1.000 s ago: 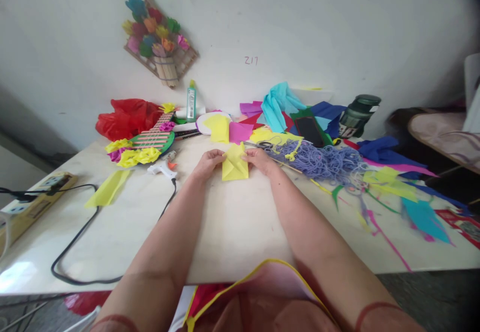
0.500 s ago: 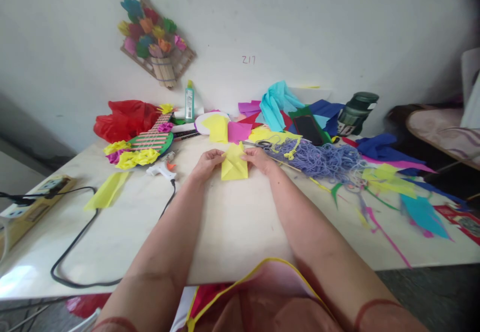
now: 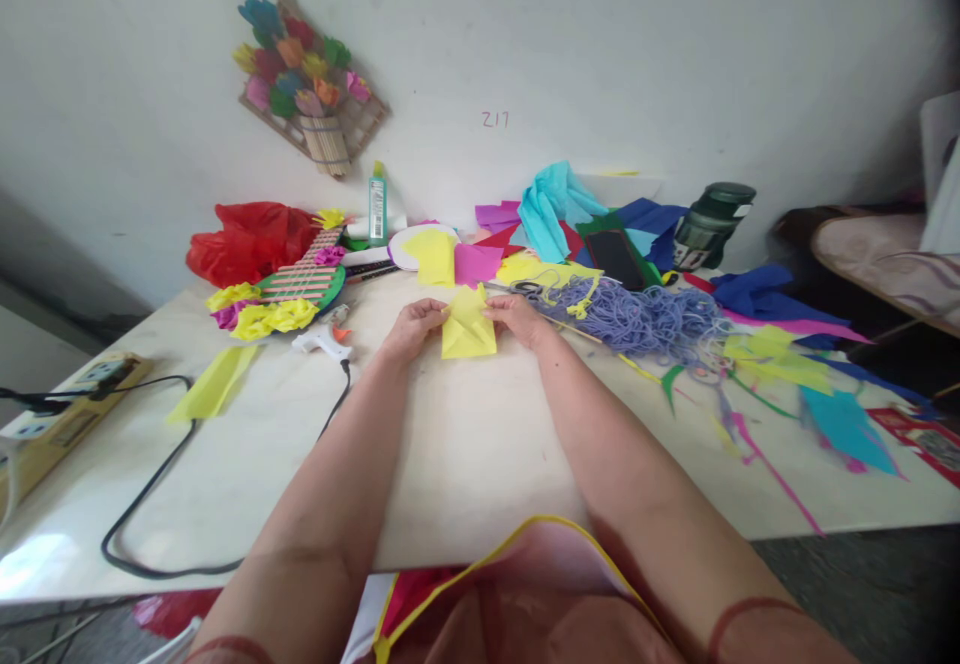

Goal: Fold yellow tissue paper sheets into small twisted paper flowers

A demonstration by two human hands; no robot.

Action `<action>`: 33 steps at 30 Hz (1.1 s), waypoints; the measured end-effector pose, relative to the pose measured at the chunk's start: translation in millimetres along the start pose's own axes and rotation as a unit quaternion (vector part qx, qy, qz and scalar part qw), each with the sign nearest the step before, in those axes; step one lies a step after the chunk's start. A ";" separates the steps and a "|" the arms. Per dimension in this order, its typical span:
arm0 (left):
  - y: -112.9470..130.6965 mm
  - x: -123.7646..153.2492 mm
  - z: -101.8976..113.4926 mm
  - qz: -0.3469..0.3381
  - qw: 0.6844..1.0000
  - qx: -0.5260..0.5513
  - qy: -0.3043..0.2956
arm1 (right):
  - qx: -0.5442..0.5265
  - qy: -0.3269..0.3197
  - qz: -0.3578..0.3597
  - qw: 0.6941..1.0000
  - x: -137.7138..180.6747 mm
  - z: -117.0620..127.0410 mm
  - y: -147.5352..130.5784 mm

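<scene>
Left hand and right hand pinch the folded yellow paper by opposite sides, mid-counter! Open counter runs from there to the near edge; purple yarn crowds the right. "217", apparently, marks the wall; the green bottle wears an unreadably small label.

Soft light falls on the table, with a shiny white glare at its near left corner. The floor is dim, and the top right corner goes black. Small things look fuzzy, and the sides look stretched.
</scene>
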State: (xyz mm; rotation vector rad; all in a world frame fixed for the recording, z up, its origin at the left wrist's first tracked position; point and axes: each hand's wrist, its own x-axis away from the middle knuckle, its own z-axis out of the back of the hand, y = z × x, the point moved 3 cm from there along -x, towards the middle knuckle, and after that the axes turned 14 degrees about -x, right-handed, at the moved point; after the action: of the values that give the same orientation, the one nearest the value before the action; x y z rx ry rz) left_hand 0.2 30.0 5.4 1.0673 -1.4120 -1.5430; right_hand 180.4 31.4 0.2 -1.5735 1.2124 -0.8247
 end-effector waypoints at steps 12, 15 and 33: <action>1.0 0.5 0.3 -0.004 1.000 0.008 0.004 | -0.008 0.016 0.005 1.000 0.9 -1.3 -1.2; 0.5 0.4 0.8 -0.006 1.000 0.005 0.004 | -0.008 0.026 0.007 1.000 -0.1 0.5 0.0; 6.0 3.4 -0.4 -0.009 1.000 0.013 0.014 | -0.022 0.028 0.021 0.999 -1.3 3.0 2.0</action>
State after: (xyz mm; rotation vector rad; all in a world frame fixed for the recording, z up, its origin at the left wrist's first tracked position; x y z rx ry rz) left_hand -0.6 26.2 11.1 1.1169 -1.4107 -1.5210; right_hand 182.2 33.4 -2.6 -1.5643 1.3063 -0.8248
